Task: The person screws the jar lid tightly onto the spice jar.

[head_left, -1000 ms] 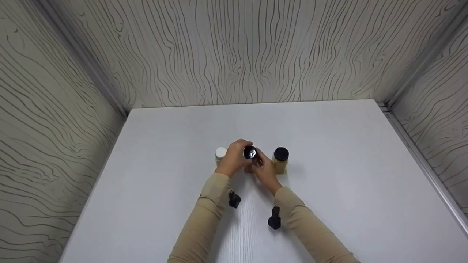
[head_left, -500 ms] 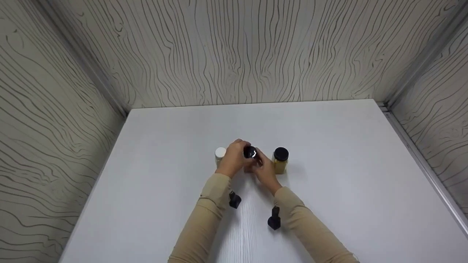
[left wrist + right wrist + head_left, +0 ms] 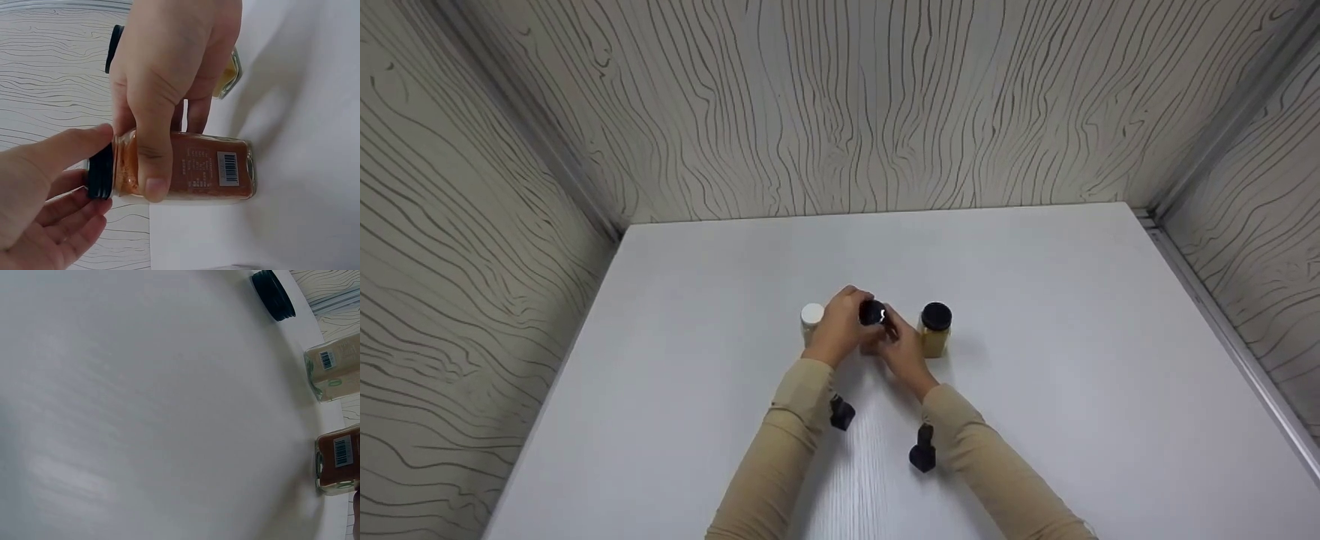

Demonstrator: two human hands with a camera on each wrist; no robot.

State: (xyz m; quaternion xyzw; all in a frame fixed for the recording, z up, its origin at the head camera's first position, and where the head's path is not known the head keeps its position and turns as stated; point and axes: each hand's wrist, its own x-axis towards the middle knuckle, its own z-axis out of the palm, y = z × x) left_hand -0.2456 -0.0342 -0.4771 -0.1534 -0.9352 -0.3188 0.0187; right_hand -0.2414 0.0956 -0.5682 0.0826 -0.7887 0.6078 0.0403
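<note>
**Left hand curled on the black cap, right hand gripping the red-brown jar**

The jar is clear glass, flat-sided and square-cornered, filled with a fine red-brown powder that clings in specks near the neck. Small pale print sits on one face, beside a white barcode label. The cap is round, glossy on top and ridged around its side; it sits on the jar's neck. The jar is upright between the two hands; whether its base touches the smooth white table cannot be told.

Just to the right of the red-brown jar stands a glass jar of yellow contents, flat-sided too, under a duller black lid. Just to the left, partly hidden by the left hand, is a white-capped jar. Well beyond the red-brown jar rises a pale wall panel patterned with wavy dark wood-grain lines.

The left thumb and fingers close around the cap from opposite sides. The right thumb lies across the jar's face below the neck, its fingers going behind the glass. Both forearms, in creased beige cloth sleeves, slant in from the near side and meet at the red-brown jar.
</note>
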